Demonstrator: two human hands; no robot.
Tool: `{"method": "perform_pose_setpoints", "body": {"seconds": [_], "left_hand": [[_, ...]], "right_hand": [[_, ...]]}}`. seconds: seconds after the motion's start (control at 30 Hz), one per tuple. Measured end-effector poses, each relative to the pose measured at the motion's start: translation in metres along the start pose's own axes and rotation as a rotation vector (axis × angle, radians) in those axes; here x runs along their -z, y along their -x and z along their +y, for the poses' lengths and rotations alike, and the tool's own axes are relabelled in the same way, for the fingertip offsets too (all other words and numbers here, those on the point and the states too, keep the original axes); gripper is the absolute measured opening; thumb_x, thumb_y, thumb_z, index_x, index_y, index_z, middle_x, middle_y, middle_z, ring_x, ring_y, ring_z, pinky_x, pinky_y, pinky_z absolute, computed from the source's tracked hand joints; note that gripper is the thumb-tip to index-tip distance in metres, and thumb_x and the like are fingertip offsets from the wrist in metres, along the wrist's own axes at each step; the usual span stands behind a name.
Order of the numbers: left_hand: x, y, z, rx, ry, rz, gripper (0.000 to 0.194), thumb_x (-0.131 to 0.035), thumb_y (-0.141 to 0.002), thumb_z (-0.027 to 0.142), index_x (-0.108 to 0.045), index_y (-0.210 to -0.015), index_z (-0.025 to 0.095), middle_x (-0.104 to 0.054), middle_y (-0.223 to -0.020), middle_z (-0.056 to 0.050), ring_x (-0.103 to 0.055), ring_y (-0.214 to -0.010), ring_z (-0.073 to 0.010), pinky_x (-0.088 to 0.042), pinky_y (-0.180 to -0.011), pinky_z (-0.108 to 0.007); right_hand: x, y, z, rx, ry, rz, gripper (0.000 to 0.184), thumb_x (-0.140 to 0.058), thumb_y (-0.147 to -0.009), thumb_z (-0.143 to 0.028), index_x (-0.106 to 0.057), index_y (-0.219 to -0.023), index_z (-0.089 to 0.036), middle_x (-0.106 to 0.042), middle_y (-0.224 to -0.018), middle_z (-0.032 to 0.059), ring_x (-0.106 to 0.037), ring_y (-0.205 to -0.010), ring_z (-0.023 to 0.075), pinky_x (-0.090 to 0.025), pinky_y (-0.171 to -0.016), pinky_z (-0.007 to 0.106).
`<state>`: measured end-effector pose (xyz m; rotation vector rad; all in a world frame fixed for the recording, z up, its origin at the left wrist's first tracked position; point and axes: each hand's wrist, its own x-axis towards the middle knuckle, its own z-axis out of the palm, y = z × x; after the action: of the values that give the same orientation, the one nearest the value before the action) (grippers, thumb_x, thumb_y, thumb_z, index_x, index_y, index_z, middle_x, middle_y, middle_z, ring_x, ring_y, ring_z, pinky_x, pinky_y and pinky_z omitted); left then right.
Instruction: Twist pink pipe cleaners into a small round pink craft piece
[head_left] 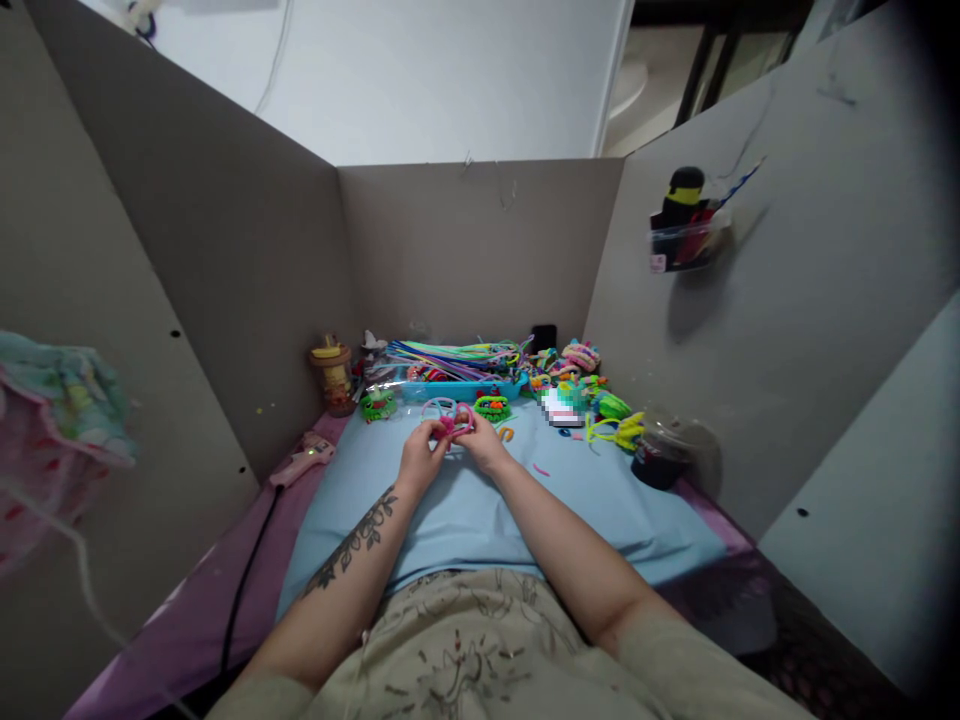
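Note:
Above the middle of the blue cloth [517, 520], my left hand [423, 452] and my right hand [481, 442] are close together. Between their fingertips is a pipe cleaner piece [453, 426], bright pink with loops and a pale blue arc at its upper side. Both hands pinch it, one from each side; how its parts join is too small to make out. Just beyond my right hand lies a green pipe cleaner piece [493, 408] with orange in it. An orange bent bit [506, 434] and a short pink strip [541, 470] rest on the cloth nearby.
At the back, a blue tray [480, 391] holds many long pipe cleaners [457, 355]. Left stand a brown tumbler [332, 375] and a pink glue gun [304, 460] with a black cord. Right are colourful finished pieces [581, 355] and a dark tub [660, 460]. Grey panels [480, 250] enclose the table.

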<state>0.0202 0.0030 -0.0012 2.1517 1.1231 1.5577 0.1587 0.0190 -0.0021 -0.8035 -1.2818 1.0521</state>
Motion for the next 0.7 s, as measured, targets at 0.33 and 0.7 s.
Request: {"method": "perform_pose_setpoints", "body": {"seconds": [0.33,0.7], "left_hand": [[0.008,-0.007,0.002,0.102,0.039,0.287,0.017,-0.059,-0.077,0.033,-0.054,-0.084,0.018,-0.059,-0.080,-0.002,-0.055,-0.073,-0.0131,-0.044,-0.070,-0.025],[0.022,-0.015,-0.001,0.282,0.082,0.663,0.021,-0.061,-0.075,0.033,-0.052,-0.086,0.018,-0.056,-0.081,-0.002,-0.054,-0.075,-0.0130,-0.044,-0.072,-0.025]], "right_hand": [[-0.001,0.005,0.000,0.005,0.097,-0.075,0.043,-0.057,-0.058,-0.014,-0.052,-0.100,-0.020,-0.054,-0.101,0.0026,-0.054,-0.064,0.0070,-0.047,-0.061,0.022],[-0.001,0.016,-0.017,-0.126,0.101,-0.640,0.044,-0.061,-0.062,-0.014,-0.061,-0.105,-0.020,-0.060,-0.081,-0.0001,-0.055,-0.070,0.0104,-0.045,-0.062,0.022]]}}
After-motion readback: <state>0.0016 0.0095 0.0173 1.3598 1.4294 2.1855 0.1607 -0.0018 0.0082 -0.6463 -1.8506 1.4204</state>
